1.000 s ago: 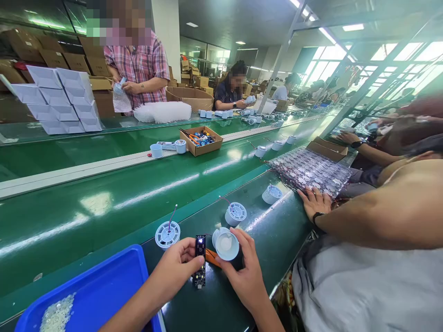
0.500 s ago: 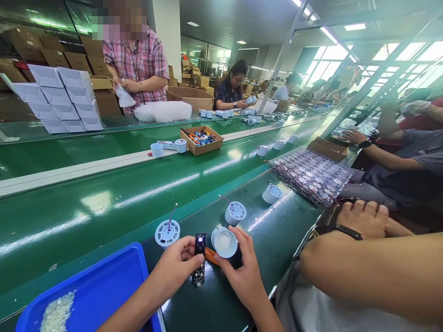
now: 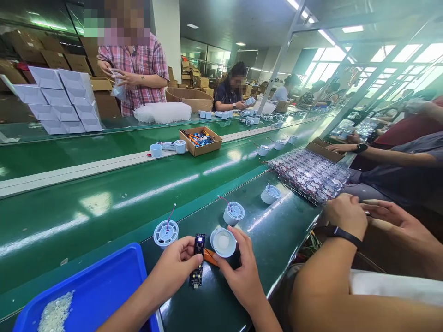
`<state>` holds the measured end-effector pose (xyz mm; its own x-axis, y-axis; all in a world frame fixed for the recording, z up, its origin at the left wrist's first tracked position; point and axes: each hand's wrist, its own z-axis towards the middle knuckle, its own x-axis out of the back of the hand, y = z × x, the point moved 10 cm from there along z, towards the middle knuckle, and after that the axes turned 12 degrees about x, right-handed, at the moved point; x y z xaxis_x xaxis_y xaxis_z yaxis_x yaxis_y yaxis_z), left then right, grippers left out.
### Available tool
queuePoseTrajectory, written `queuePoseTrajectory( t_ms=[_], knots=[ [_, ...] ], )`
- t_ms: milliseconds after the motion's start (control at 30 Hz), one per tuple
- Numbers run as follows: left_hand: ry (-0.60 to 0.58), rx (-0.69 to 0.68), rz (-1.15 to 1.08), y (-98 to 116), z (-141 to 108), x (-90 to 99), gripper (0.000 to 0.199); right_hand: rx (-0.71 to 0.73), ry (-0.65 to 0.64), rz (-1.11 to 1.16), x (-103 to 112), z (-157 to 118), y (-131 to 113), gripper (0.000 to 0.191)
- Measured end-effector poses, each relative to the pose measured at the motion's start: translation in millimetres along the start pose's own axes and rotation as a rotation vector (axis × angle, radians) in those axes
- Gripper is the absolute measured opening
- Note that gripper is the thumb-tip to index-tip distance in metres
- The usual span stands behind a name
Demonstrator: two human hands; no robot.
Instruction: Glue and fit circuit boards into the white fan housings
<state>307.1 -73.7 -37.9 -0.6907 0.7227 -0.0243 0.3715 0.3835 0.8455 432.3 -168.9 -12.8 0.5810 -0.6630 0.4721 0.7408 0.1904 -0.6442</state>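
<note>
My left hand [image 3: 175,263] pinches a narrow black circuit board [image 3: 198,272] between thumb and fingers. The board stands upright, with a small lit display near its top and yellowish lit spots lower down. Thumb and fingers of my right hand [image 3: 244,272] close around a light blue plastic cup-shaped housing [image 3: 224,243], its open end facing me and something whitish inside. Between the hands, an orange handle-like piece [image 3: 209,256] lies partly hidden behind them. Beyond are spoked light blue housings: one with a wire [image 3: 166,234], a second [image 3: 234,212] and a third [image 3: 271,194].
A blue tray [image 3: 104,272] with small clear rings [image 3: 57,310] is at lower left. The green conveyor belt [image 3: 114,184] runs past the bench. A cardboard box [image 3: 204,148] holds tools. Circuit panels [image 3: 311,170] lie to the right, near a co-worker's arm [image 3: 332,258].
My hands hold the board and the housing almost as before. At right, the nearest co-worker's hands and arms have shifted. Across the belt, a person has moved a plastic bag.
</note>
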Motion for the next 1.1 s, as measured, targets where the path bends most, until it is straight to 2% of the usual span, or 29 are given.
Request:
queuePoseTrajectory(
  t_ms=[433, 1100],
  knots=[
    [-0.047, -0.006, 0.021, -2.4, 1.1, -6.7, 0.023, -0.036, 0.025, -0.008, 2.1, -3.6, 3.3, 0.051],
    [-0.007, -0.001, 0.046, 3.3, -0.2, -7.7, 0.024, 0.035, 0.023, -0.057, 2.6, -4.6, -4.3, 0.052]
  ],
)
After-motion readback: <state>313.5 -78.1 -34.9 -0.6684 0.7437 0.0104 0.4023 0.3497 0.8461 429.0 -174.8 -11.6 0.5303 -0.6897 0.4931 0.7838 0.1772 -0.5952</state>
